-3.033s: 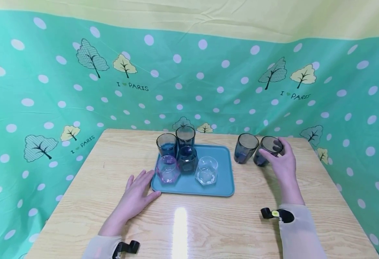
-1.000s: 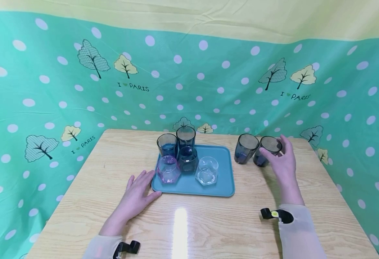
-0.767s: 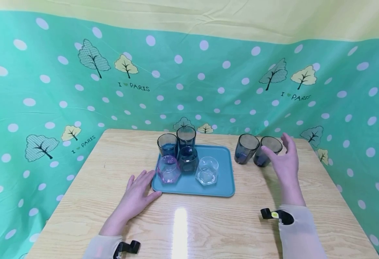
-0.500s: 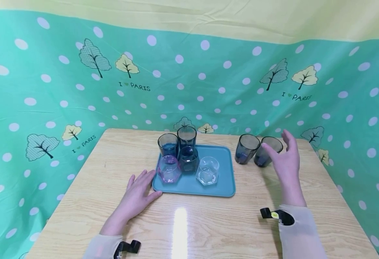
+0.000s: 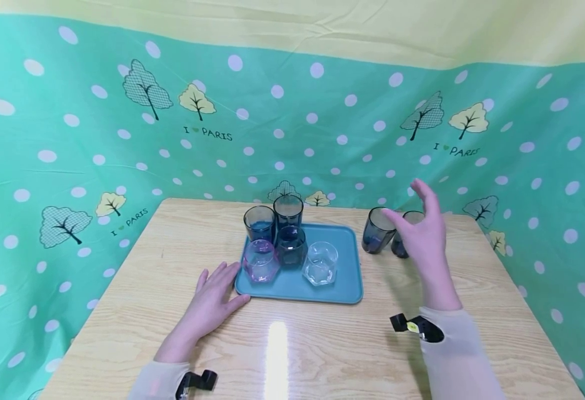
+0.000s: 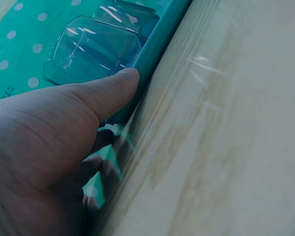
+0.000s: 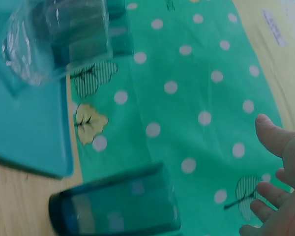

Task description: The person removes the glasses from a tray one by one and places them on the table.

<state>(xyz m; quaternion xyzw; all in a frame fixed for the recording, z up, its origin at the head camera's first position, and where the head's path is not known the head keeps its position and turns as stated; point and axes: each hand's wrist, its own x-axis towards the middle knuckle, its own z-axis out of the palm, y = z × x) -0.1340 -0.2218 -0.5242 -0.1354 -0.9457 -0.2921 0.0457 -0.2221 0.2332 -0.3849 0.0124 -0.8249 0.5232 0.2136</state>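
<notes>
My left hand point(image 5: 209, 303) rests at the front left corner of a blue tray point(image 5: 347, 278), fingers relaxed and the thumb against its front edge. My right hand point(image 5: 424, 239) hovers above two smoky tumblers right of the tray, thumb and fingers spread around nothing. The left tumbler point(image 5: 374, 236) stands upright; the right tumbler point(image 5: 399, 247) is partly hidden behind the hand. In the right wrist view a tumbler point(image 7: 118, 206) lies below and left of the spread fingers point(image 7: 273, 194).
On the tray stand a purple-tinted glass point(image 5: 260, 266), a clear glass point(image 5: 319, 269) and a dark blue glass point(image 5: 290, 250). Two tall smoky tumblers, one left point(image 5: 259, 225) and one right point(image 5: 288, 208), stand at its back left. A polka-dot curtain point(image 5: 322, 139) hangs behind the table point(image 5: 332, 355).
My right hand has let go of the right tumbler, opened wider, risen and shifted left over the pair. That tumbler stays where it was. The left hand and the tray have not moved.
</notes>
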